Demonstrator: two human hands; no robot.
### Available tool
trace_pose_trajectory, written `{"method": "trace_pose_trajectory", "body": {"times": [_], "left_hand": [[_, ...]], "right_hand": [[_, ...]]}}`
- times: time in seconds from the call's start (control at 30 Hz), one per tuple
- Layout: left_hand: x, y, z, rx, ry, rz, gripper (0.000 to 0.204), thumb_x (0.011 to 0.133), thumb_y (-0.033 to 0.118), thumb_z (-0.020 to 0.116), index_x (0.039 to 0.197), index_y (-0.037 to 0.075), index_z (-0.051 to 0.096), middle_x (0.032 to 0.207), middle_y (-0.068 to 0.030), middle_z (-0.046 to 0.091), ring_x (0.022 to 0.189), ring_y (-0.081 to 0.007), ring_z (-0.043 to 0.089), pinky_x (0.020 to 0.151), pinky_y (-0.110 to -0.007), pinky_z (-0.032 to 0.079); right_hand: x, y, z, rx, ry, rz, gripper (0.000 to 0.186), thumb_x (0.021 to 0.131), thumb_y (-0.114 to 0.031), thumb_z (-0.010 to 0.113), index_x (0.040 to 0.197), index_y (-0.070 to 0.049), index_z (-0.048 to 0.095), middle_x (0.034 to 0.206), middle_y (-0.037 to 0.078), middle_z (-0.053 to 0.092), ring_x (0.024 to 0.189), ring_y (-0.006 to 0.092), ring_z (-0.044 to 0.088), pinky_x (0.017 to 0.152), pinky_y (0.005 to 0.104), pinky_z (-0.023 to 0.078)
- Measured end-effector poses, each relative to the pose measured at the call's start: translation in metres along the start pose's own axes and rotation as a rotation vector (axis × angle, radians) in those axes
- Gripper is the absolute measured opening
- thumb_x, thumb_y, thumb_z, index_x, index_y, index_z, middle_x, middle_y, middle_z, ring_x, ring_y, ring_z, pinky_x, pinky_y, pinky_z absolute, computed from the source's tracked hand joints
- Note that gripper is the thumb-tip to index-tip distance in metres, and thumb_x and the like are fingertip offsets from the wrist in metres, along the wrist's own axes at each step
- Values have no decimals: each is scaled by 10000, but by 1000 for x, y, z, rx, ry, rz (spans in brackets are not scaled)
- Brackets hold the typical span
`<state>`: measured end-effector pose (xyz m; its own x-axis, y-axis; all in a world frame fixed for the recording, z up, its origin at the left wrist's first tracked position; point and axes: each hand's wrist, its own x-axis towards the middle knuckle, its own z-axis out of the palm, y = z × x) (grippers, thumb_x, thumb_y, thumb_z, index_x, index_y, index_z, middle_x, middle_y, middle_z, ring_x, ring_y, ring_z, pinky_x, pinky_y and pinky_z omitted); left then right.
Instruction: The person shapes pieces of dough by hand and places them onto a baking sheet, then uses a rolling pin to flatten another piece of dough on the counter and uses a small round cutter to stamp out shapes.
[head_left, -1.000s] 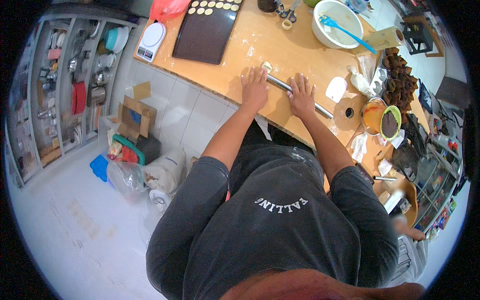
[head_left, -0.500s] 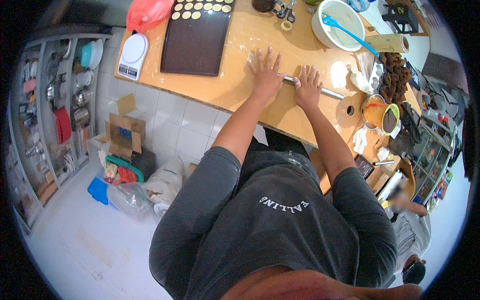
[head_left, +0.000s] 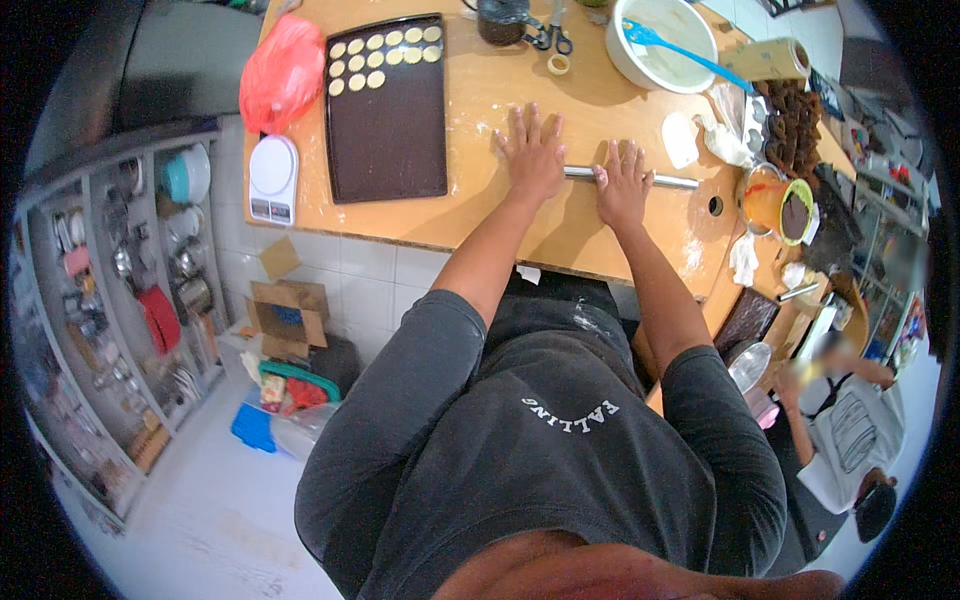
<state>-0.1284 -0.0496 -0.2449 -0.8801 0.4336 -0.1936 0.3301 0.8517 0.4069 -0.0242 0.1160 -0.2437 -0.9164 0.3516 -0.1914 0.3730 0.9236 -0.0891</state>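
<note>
My left hand lies palm down with fingers spread over the left end of a steel rolling pin on the wooden table. My right hand rests flat on the same pin, fingers stretched out and apart; anything beneath my palms is hidden. Left of my hands is a dark baking tray bearing several pale dough rounds in rows. A white scraper lies to the right, near a crumpled white cloth.
A scale, pink bag, scissors, tape roll and white bowl with blue spatula surround the work area. Right are brown cases and containers. A co-worker is at lower right; shelving stands left.
The view has shifted, showing more of the co-worker. The pin now lies nearer horizontal. The small dough lump seen by my left fingertips a second ago is out of sight.
</note>
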Motion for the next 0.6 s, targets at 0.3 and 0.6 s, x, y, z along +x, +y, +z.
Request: {"method": "trace_pose_trajectory", "body": {"times": [0.3,0.6], "left_hand": [[16,2,3,79,-82,15,663,1043,341,487,1666,237,284,1762,-169,52,1614,-430,-4,1196,-769,26],[26,-5,3,91,-70,111,643,1035,327,471,1652,227,323,1749,-190,122,1609,-442,41,1189,-759,52]], "right_hand": [[15,5,-11,66,89,-1,628,1065,-481,478,1634,-244,356,1700,131,297,1569,371,264,1234,680,171],[28,-1,-4,107,102,55,638,1056,-513,482,1625,-245,374,1686,142,316,1564,371,272,1233,675,189]]}}
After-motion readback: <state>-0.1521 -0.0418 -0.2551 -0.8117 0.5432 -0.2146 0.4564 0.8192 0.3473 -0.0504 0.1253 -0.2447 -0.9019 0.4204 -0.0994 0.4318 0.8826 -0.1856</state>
